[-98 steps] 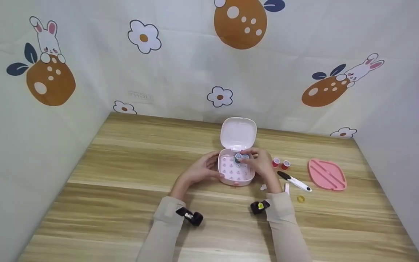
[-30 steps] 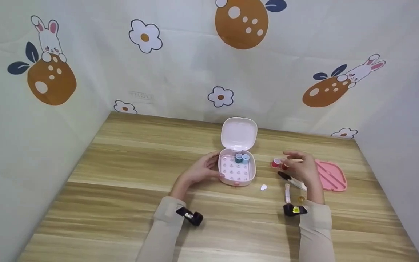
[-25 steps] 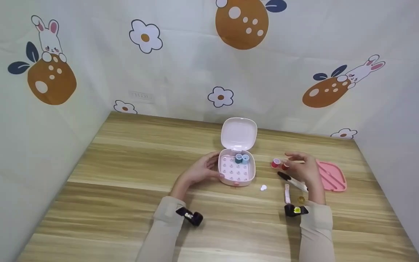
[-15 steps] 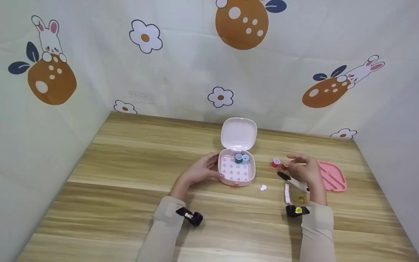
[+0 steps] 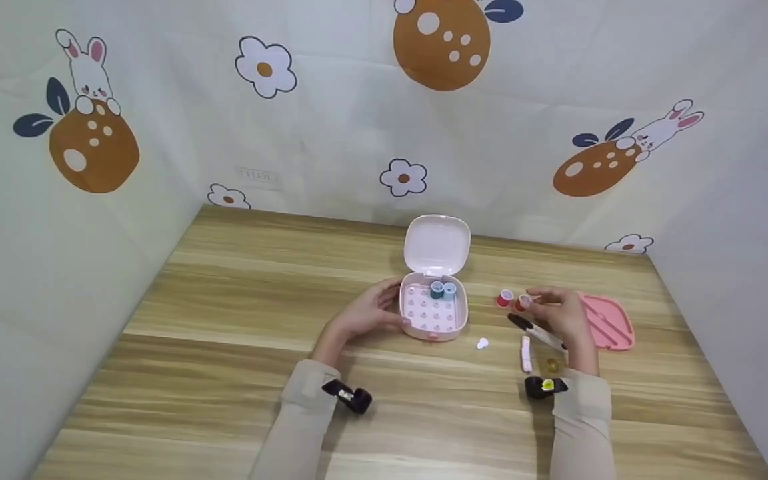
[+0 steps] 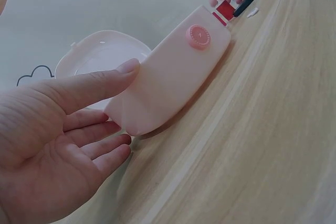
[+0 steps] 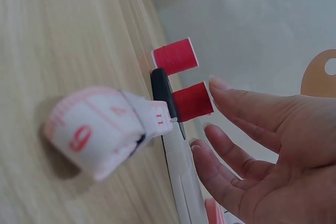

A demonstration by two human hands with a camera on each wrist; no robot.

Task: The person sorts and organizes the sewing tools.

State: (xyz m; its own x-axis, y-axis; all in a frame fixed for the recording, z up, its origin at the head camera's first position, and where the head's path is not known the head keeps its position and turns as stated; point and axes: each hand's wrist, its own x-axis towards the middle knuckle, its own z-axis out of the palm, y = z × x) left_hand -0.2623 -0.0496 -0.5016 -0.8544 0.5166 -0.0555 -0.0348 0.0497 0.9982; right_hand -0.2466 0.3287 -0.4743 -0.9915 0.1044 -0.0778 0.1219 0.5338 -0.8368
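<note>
My left hand (image 5: 367, 312) rests at the left side of a pink box (image 5: 434, 331) with its lid raised. In the left wrist view, the thumb lies along the box's front wall and the other fingers are loosely extended beside the corner. Inside the box stand a dark teal thread spool (image 5: 437, 290) and a light-blue thread spool (image 5: 450, 291). My right hand (image 5: 563, 315) is beside two red thread spools. Its fingertips are close to the darker red spool (image 7: 193, 102), with a small gap in the right wrist view. The brighter red spool (image 7: 176, 56) stands farther left.
Near the right hand lie a black-and-white tool (image 5: 536, 329), a rolled tape measure (image 5: 526, 353) and a small round yellow piece (image 5: 553, 365). A small white piece (image 5: 483, 343) is right of the box. The pink slotted tray (image 5: 609, 323) lies partly behind the right hand.
My right hand has let go of the light-blue spool in the box and moved right to the red spools. Lately its fingers have shifted slightly right, uncovering the darker spool. The left hand stays put.
</note>
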